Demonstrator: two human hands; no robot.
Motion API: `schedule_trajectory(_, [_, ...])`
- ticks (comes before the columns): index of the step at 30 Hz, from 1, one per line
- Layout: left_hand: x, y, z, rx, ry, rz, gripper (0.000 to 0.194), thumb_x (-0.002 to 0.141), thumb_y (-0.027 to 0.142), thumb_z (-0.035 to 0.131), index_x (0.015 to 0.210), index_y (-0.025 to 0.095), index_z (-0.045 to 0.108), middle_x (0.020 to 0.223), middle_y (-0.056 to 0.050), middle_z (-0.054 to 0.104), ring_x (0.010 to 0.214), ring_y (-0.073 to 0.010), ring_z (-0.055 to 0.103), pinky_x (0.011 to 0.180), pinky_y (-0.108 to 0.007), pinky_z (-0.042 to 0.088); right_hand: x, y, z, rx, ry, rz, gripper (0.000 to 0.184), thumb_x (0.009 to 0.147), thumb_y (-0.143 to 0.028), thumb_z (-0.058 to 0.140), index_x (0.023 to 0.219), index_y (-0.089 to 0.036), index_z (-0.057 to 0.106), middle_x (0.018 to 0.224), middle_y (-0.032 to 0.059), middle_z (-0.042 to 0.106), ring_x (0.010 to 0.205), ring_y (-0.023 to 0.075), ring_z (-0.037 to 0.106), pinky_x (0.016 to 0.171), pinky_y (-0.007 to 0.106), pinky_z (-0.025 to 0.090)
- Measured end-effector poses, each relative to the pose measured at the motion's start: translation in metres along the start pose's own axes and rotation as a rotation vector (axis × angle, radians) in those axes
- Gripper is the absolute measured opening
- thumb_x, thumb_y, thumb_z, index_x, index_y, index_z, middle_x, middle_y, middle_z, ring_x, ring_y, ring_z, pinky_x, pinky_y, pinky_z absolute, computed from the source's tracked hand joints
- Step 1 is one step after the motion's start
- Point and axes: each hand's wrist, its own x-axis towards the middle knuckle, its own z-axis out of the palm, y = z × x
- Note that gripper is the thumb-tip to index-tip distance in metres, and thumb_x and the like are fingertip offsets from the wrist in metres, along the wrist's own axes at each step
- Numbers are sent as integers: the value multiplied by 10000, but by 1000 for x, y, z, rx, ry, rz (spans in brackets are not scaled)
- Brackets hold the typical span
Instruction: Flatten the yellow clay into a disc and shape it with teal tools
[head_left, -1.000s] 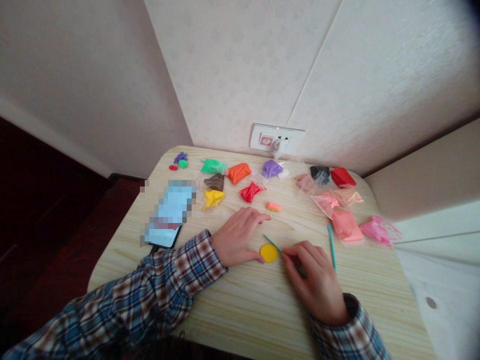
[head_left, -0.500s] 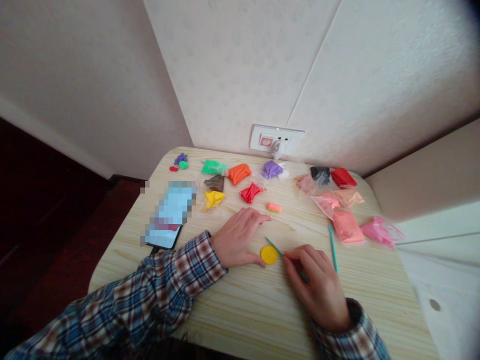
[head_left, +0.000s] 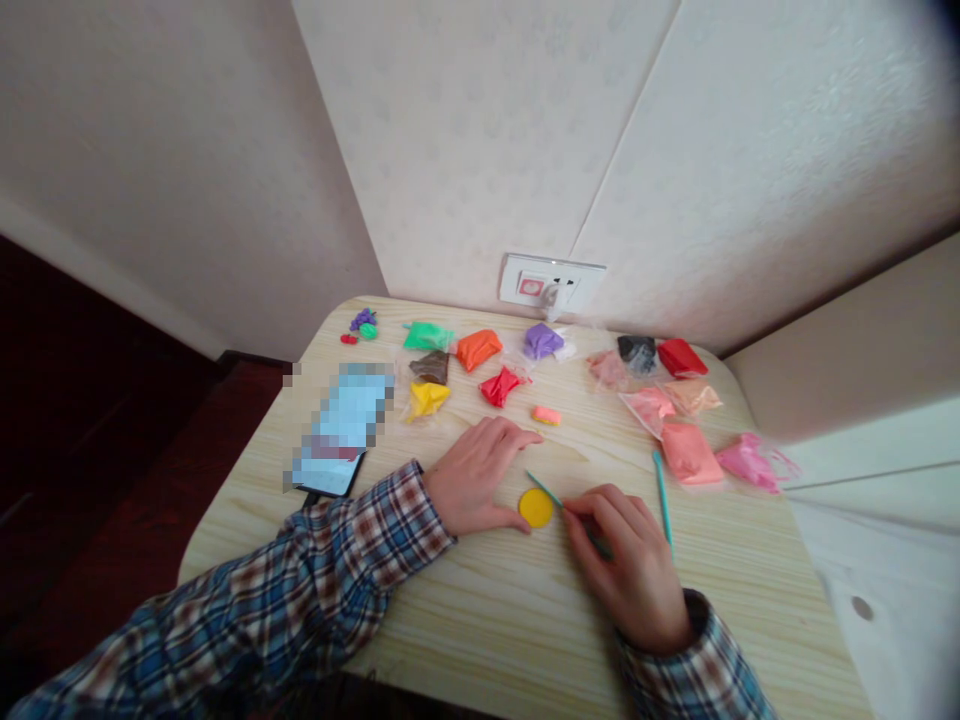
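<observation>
Ten o'clock from the yellow disc [head_left: 535, 508], the left hand [head_left: 476, 480] spreads its grip, holding nothing; at four, the right hand [head_left: 628, 565] pinches a thin green tool [head_left: 541, 485].

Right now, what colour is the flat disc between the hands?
The disc is yellow, in the head view.

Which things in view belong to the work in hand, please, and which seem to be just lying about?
In use, it seems: the yellow disc, by the left hand; the green stick, held in the right hand.

Lying about, apparently: the other stick; the phone; the toy fruit; the pink-and-yellow piece; the coloured bags, untouched.
</observation>
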Motion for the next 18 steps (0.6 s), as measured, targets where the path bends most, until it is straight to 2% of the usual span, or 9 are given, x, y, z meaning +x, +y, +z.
schedule_trajectory(11, [-1, 0, 2, 26, -8, -10, 787, 611, 430, 776, 1211, 134, 362, 1114, -114, 458, 1013, -275, 443, 894, -437, 394, 0, -2, 1, 7, 8, 2, 76, 855, -156, 494, 813, -193, 547, 729, 13, 558, 693, 148, 487, 654, 294, 374])
schedule_trajectory(15, [-1, -1, 2, 22, -3, 4, 776, 615, 412, 773, 1210, 124, 366, 1102, -110, 466, 1000, -262, 450, 896, -417, 396, 0, -3, 2, -14, 52, 4, 69, 852, -168, 503, 802, -188, 546, 714, 10, 549, 675, 144, 478, 641, 290, 367])
schedule_trajectory(18, [-1, 0, 2, 63, -10, -3, 757, 634, 429, 755, 1213, 127, 373, 1118, -116, 461, 1016, -274, 443, 896, -429, 390, -1, -3, 2, -2, 23, -18, 76, 854, -160, 496, 801, -189, 543, 719, 8, 552, 679, 139, 479, 648, 286, 370])
